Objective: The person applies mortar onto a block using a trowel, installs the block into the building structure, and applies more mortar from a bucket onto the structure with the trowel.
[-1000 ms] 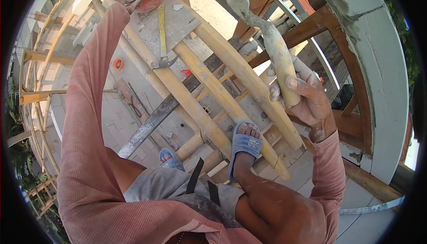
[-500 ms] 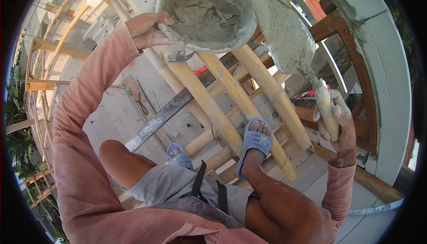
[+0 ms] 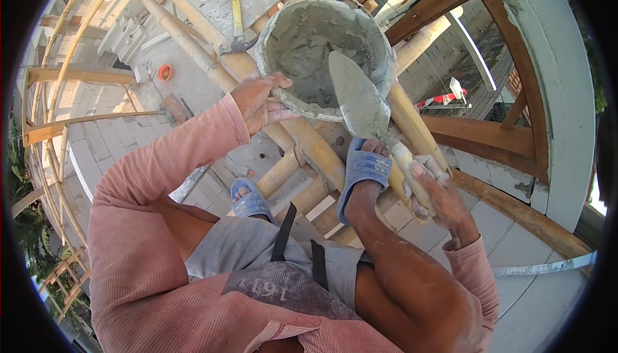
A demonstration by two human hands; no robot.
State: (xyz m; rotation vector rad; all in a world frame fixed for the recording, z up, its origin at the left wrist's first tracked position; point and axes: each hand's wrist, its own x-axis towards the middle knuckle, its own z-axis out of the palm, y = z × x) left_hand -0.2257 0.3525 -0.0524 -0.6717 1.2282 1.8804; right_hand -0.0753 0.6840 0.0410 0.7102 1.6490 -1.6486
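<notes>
My left hand is closed on the near left rim of a mortar-smeared bucket. Wet grey mortar coats the inside of the bucket. In my right hand is a pointing trowel, its handle wrapped by my fingers. The trowel's blade has a grey film on it and reaches over the bucket's near right rim, tip above the mortar. Whether the blade touches the rim I cannot tell.
Bamboo poles run beneath the bucket, where my sandalled feet rest. A hammer with a yellow handle lies left of the bucket. At right stands a brown wooden frame beside a pale wall edge. An orange container sits at left.
The trowel has moved left and is over the bucket; the thick mortar load on its blade is gone. The bucket sits lower in view, and the hammer shows beside it.
</notes>
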